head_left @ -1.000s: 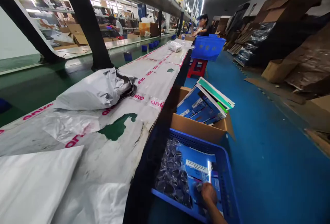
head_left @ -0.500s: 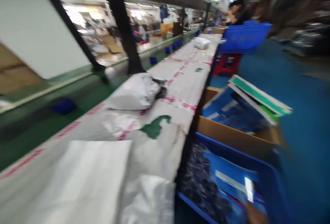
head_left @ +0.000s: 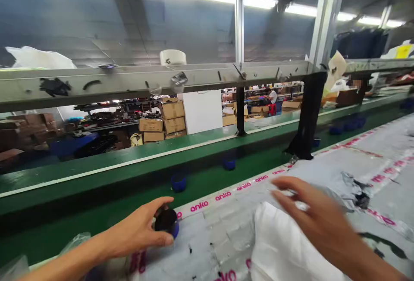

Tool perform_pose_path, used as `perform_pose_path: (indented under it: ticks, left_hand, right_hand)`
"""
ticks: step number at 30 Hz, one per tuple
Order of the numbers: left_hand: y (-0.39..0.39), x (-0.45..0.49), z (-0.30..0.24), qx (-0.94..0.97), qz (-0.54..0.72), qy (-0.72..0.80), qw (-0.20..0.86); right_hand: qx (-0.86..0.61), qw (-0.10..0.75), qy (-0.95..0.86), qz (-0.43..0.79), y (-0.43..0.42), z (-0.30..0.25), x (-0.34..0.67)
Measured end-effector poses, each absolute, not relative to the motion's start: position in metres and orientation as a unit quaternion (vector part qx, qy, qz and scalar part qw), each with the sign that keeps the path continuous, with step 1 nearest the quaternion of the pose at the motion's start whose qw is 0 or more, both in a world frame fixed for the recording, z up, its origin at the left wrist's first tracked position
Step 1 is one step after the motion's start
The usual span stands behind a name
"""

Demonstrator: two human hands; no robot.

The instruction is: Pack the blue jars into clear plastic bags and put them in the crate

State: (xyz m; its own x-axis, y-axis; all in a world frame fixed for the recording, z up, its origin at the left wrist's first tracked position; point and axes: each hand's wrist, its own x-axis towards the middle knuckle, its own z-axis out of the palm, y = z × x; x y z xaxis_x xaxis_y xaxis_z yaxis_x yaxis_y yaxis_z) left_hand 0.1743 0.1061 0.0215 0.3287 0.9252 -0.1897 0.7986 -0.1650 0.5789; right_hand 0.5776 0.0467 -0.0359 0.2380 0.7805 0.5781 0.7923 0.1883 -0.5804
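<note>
My left hand [head_left: 139, 229] reaches forward and closes its thumb and fingers round a small dark round object with a blue rim [head_left: 166, 220], which sits at the far edge of the plastic-covered table [head_left: 213, 229]. My right hand [head_left: 310, 212] hovers with fingers spread, blurred by motion, above a white plastic bag [head_left: 284, 246] lying on the table. It holds nothing that I can see.
A green conveyor belt [head_left: 200, 177] runs behind the table and carries several small blue cups [head_left: 178, 182]. A black post [head_left: 307, 117] stands at the table's far edge. A crumpled grey bag [head_left: 352, 186] lies to the right. Stacked cardboard boxes [head_left: 161, 123] stand beyond.
The view has swung left, from the blue crate beside the table to the table and conveyor. My right hand has left the crate. My left hand has come into view on the small round object.
</note>
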Motion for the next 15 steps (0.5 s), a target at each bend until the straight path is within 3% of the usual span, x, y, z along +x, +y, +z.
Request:
perform_pose_path:
  ticks: [2, 3, 6, 10, 15]
  left_hand:
    - [0.124, 0.166, 0.028, 0.762, 0.123, 0.564, 0.293]
    - [0.136, 0.163, 0.029, 0.774, 0.131, 0.565, 0.254]
    - [0.177, 0.165, 0.021, 0.818, 0.127, 0.55, 0.114]
    - [0.222, 0.186, 0.0, 0.837, 0.076, 0.535, 0.092]
    - [0.245, 0.196, -0.004, 0.857, -0.023, 0.512, 0.055]
  right_hand:
    - [-0.623, 0.309, -0.718, 0.024, 0.104, -0.006, 0.54]
    - [-0.632, 0.28, -0.722, 0.016, 0.136, 0.002, 0.523]
    - [-0.674, 0.214, -0.707, -0.015, 0.22, 0.003, 0.486]
    - [-0.732, 0.129, -0.668, -0.035, 0.271, -0.027, 0.469]
    - [-0.753, 0.057, -0.654, -0.052, 0.272, -0.041, 0.483]
